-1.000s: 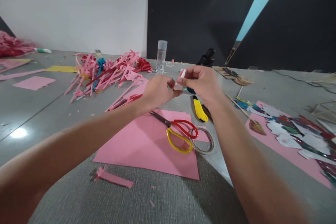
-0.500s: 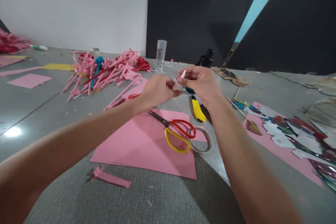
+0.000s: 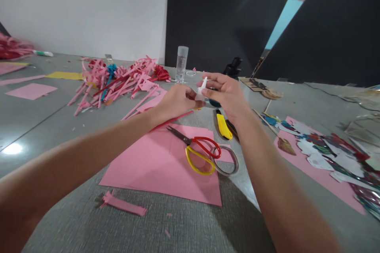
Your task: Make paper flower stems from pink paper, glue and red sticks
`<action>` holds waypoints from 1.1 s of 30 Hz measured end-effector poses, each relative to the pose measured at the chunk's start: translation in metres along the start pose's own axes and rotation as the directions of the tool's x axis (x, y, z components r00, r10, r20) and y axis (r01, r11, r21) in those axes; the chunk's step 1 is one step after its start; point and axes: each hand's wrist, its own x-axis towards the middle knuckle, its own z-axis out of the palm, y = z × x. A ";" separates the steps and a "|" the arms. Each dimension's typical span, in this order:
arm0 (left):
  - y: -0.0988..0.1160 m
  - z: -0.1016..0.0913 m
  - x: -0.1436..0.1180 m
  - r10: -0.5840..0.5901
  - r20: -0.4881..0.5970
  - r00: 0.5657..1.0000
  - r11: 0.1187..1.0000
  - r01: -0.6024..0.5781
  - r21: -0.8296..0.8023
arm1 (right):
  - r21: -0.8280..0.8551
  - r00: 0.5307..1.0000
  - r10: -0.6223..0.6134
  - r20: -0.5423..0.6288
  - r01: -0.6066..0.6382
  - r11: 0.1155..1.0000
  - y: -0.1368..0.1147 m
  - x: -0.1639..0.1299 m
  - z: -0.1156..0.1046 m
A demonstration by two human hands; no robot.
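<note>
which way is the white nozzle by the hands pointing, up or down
Up, slightly tilted: the nozzle narrows toward its top end, which leans a little right in the picture.

The worktop (image 3: 142, 231) is grey and finely streaked, with a seam (image 3: 32, 129) crossing its left side. Pink sheets (image 3: 160, 170) lie flat at the near middle, a fringed pink strip (image 3: 126, 205) just in front of them. Beyond their right side is a yellow-handled cutter (image 3: 223, 125). A clear cylinder (image 3: 181, 67) stands upright at the back, near a heap of mostly pink paper pieces (image 3: 118, 81). Farther left lie a yellow strip (image 3: 63, 75) and a pink rectangle (image 3: 31, 91); on the right, another pink sheet (image 3: 311, 170).
</note>
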 end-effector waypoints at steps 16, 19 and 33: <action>-0.007 0.009 -0.002 -0.088 0.073 0.993 0.989 0.095 -0.110 | 0.029 0.995 0.080 0.063 -0.082 0.996 0.008 0.000 -0.003; -0.010 0.011 -0.004 -0.067 0.056 0.996 0.993 0.072 -0.093 | 0.047 0.989 0.131 0.073 -0.134 0.990 0.008 -0.001 -0.005; -0.029 0.029 0.014 -0.038 -0.014 0.999 0.985 0.040 0.168 | -0.280 0.977 0.046 -0.209 -0.105 0.954 0.036 0.005 0.014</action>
